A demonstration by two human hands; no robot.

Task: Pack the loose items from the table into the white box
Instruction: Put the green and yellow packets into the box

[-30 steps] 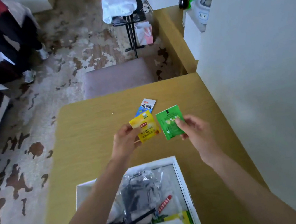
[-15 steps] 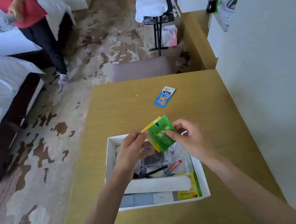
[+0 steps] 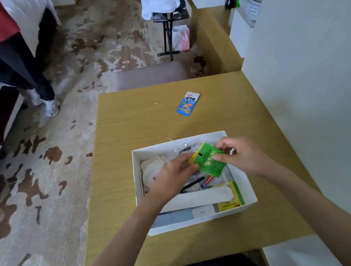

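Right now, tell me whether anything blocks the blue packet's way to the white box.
Nothing visible does: only bare wooden table lies between the blue snack packet and the open white cardboard box.

Your left hand (image 3: 173, 175) palm-down, fingers curled, thumb and fingertips pinched together at its right edge. Your right hand (image 3: 240, 157) opposite, thumb and forefinger pinched, other fingers folded loosely. Hands close, fingertips nearly meeting. Both forearms bare, reaching forward from lower corners, converging. Left wrist straight; right wrist bent slightly inward. Dark-clothed lap at bottom edge.
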